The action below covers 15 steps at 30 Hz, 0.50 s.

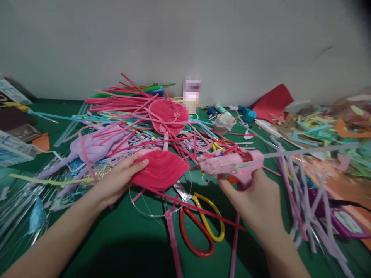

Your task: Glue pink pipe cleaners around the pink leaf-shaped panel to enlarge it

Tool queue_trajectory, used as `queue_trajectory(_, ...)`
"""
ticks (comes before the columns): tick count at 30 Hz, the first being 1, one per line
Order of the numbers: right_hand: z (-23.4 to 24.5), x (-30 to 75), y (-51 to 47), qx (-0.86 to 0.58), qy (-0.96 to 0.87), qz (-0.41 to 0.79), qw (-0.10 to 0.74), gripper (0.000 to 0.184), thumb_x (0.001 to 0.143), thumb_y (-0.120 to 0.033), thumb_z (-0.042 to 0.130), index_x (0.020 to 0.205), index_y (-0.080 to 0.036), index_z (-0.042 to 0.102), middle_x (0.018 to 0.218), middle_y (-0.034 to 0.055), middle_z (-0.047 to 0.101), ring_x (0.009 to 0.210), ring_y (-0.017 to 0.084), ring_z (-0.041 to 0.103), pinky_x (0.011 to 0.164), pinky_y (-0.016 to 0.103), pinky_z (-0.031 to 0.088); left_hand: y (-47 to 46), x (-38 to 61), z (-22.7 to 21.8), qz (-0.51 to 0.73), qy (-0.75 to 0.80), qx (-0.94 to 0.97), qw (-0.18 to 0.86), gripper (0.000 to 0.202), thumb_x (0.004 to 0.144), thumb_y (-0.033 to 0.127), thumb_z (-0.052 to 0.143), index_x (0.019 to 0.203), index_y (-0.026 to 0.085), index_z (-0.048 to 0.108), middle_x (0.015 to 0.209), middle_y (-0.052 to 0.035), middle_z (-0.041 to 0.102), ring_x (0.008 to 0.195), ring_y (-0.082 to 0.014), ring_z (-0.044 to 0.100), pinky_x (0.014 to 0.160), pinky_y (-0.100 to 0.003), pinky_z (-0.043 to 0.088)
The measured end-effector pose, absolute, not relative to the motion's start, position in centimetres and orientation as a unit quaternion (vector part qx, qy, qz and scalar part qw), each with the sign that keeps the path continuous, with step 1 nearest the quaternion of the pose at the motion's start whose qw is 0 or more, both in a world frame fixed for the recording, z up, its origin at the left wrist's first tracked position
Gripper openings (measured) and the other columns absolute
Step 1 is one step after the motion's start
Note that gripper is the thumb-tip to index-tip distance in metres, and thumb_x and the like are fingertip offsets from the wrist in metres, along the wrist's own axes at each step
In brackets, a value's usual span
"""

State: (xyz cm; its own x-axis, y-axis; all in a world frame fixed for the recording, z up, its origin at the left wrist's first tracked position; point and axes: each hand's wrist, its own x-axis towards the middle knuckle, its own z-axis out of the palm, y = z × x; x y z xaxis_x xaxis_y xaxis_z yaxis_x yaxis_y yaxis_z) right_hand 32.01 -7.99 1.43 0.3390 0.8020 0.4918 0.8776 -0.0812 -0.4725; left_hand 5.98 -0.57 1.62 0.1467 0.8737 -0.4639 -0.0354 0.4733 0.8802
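My left hand (127, 173) grips a leaf-shaped red piece (162, 169) by its left side, thumb on top. It looks built from rows of pipe cleaners laid side by side. In my right hand (255, 197) is a pink hot glue gun (232, 166), its nozzle pointing left at the piece's right tip; I cannot tell whether they touch. A clear glue stick (313, 150) sticks out of the gun's back. Scissors (199, 224) with one red and one yellow handle lie under the piece. A loose red pipe cleaner (208, 214) crosses them.
Behind the piece are a round red pipe-cleaner disc (168, 116) and heaped pipe cleaners (121, 101). A lilac pipe-cleaner shape (98, 143) lies left. On the right are lilac pipe cleaners (314, 208), a purple device with a cord (344, 222) and paper scraps (321, 129). A grey wall (232, 46) stands behind.
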Motion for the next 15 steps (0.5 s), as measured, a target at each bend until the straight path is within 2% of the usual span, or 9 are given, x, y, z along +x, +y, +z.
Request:
queue_trajectory(4, 0.74, 31.08, -8.15, -0.686, -0.63, -0.086, 0.353, 0.034, 0.069, -0.036, 0.062, 0.056, -0.025, 0.032, 0.044, -0.0079, 0.04, 0.035, 0.008, 0.035, 0.038, 0.022, 0.026, -0.56, 6.48, 0.82, 0.414, 0.555, 0.388, 0.608, 0.034, 0.082, 0.023, 0.066, 0.115, 0.02, 0.062, 0.092, -0.0042, 0.075, 0.066, -0.0137, 0.069, 0.062, -0.022, 0.056)
queue_trajectory(7, 0.36, 31.18, -8.31, -0.676, -0.641, -0.137, 0.338, 0.039, 0.071, -0.036, 0.061, 0.055, -0.025, 0.027, 0.044, -0.0081, 0.037, 0.035, 0.007, 0.032, 0.039, 0.022, 0.025, -0.72, 6.56, 0.56, 0.427, 0.542, 0.427, 0.584, 0.051, 0.084, 0.029, 0.063, 0.133, 0.029, 0.049, 0.095, -0.0022, 0.075, 0.069, -0.0154, 0.07, 0.066, -0.027, 0.057)
queue_trajectory(9, 0.35, 31.46, -8.52, -0.677, -0.643, -0.166, 0.317, 0.041, 0.074, -0.038, 0.06, 0.056, -0.025, 0.025, 0.046, -0.0078, 0.036, 0.037, 0.008, 0.034, 0.041, 0.022, 0.025, -0.91, 6.5, 0.51, 0.419, 0.525, 0.474, 0.569, 0.049, 0.086, 0.037, 0.061, 0.133, 0.03, 0.051, 0.106, -0.0036, 0.073, 0.079, -0.0191, 0.071, 0.073, -0.033, 0.057)
queue_trajectory(11, 0.46, 31.64, -8.77, -0.681, -0.647, -0.175, 0.294, 0.04, 0.076, -0.042, 0.059, 0.059, -0.024, 0.028, 0.047, -0.0073, 0.037, 0.039, 0.009, 0.038, 0.043, 0.023, 0.026, -1.09, 6.39, 0.57, 0.395, 0.524, 0.522, 0.545, 0.043, 0.085, 0.043, 0.059, 0.125, 0.027, 0.059, 0.121, -0.0056, 0.067, 0.092, -0.0235, 0.069, 0.08, -0.037, 0.055)
queue_trajectory(15, 0.5, 31.29, -9.0, -0.691, -0.654, -0.156, 0.268, 0.035, 0.077, -0.041, 0.059, 0.063, -0.024, 0.031, 0.05, -0.0068, 0.04, 0.043, 0.01, 0.042, 0.045, 0.022, 0.029, -1.27, 6.23, 0.98, 0.352, 0.539, 0.612, 0.46, 0.043, 0.084, 0.046, 0.061, 0.122, 0.026, 0.062, 0.136, -0.0046, 0.058, 0.117, -0.0284, 0.057, 0.099, -0.04, 0.046)
